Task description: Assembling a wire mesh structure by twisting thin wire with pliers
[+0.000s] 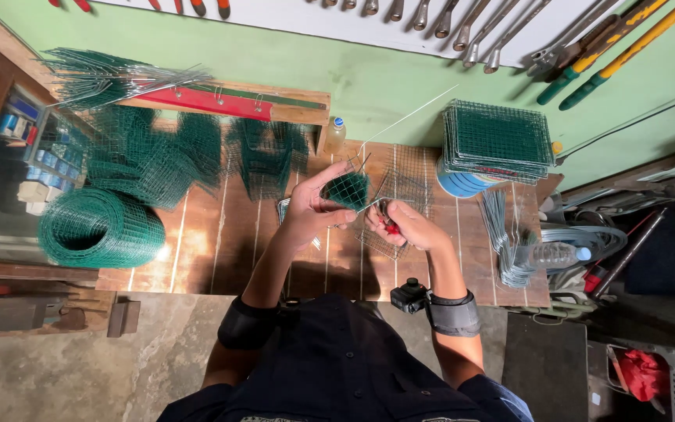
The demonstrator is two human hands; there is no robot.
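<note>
My left hand (312, 205) grips a small piece of green wire mesh (347, 190), held above the wooden workbench (205, 250). My right hand (406, 225) is closed on red-handled pliers (389, 225) whose tip meets the lower right edge of the mesh piece. A long thin wire (412, 116) rises from the mesh toward the wall. Under my hands lies a bare metal mesh panel (408, 184).
A roll of green mesh (97, 228) lies at the left, with cut green mesh pieces (158, 160) behind it. A stack of green mesh panels (498, 141) sits on a blue drum at the right. Bent wire bundles (507, 242) and a plastic bottle (560, 253) lie nearby. Tools hang on the wall.
</note>
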